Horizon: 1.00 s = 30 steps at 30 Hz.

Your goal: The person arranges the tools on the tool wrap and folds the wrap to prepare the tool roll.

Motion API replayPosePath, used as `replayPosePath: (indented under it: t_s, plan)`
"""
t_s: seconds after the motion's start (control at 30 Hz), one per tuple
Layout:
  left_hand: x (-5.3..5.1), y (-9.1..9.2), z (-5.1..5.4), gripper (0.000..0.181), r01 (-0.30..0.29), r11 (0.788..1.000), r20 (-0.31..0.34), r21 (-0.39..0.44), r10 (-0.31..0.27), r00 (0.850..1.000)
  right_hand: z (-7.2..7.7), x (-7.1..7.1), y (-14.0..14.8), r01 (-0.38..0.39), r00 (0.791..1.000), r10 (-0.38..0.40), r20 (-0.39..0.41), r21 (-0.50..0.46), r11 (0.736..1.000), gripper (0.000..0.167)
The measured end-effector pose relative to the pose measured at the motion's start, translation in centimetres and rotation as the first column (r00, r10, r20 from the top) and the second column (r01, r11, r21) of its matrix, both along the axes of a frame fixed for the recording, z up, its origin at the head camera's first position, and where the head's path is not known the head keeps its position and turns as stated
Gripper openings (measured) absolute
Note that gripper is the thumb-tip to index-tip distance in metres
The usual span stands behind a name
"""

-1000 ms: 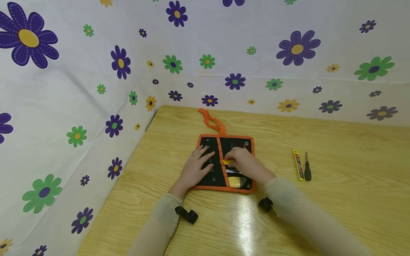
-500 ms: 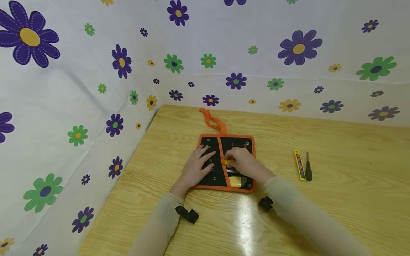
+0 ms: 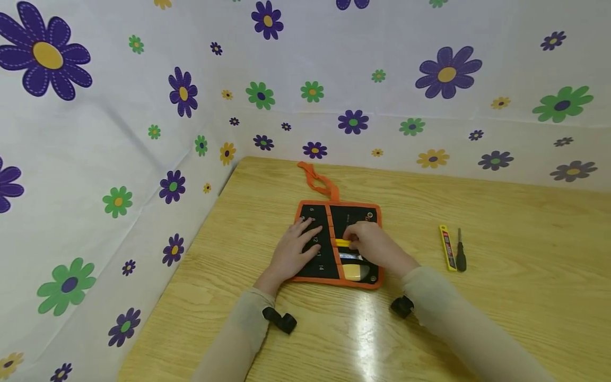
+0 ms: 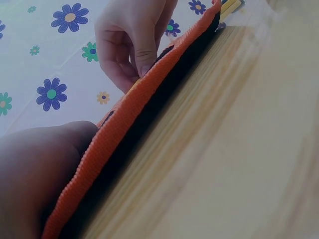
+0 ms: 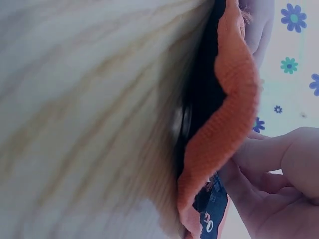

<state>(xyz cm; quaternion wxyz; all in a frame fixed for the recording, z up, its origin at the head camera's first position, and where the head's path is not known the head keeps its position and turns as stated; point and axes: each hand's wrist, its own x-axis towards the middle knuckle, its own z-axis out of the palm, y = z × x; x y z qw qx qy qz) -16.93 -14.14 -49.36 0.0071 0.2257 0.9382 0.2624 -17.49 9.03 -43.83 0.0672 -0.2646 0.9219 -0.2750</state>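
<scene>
Near the worktop's [image 3: 525, 276] far left corner, the left grip [image 3: 290, 253], fingers spread, lies on the pouch [image 3: 329, 257], grasping nothing. The right grip [image 3: 377, 245], nearly closed, pinches the yellow tool [image 3: 342, 243]; weak left-side pressure could let the pouch slide under any tug.

A tool pouch [image 3: 329, 261] lies near the surface's [image 3: 525, 276] far left corner, tools [image 3: 341, 243] in its right half, strap [image 3: 334, 193] reaching toward the far edge. Right of it lie a case [image 3: 447, 248], then a screwdriver [image 3: 460, 257]. Cloth [image 3: 382, 114] stands behind.
</scene>
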Motion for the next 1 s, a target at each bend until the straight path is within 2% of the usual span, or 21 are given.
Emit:
replayPosePath:
  t_s: [0.13,0.33,0.57,0.8,1.0]
  plan:
    - [0.0,-0.2,0.1,0.049,-0.001,1.0,0.005,0.014,0.001,1.0,0.2,0.0,-0.5,0.004,1.0,-0.004,-0.004,0.018,1.0,0.013]
    - [0.1,-0.3,0.3,0.049,-0.003,1.0,0.009,0.006,0.003,1.0,0.1,0.2,-0.4,-0.008,1.0,0.008,-0.01,-0.009,1.0,0.014]
    - [-0.1,-0.1,-0.1,0.049,0.008,1.0,-0.005,0.003,-0.008,1.0,0.1,0.9,1.9,-0.043,0.999,0.041,-0.034,-0.057,0.997,0.019]
    - [0.1,0.0,0.3,0.049,0.003,1.0,0.006,0.01,-0.004,1.0,0.6,1.7,5.8,0.06,0.998,-0.061,-0.01,-0.061,0.996,0.019]
    - [0.1,0.0,0.4,0.049,0.004,1.0,0.014,0.001,-0.004,1.0,1.1,2.0,10.2,0.189,0.982,-0.189,-0.012,-0.039,0.981,0.023]
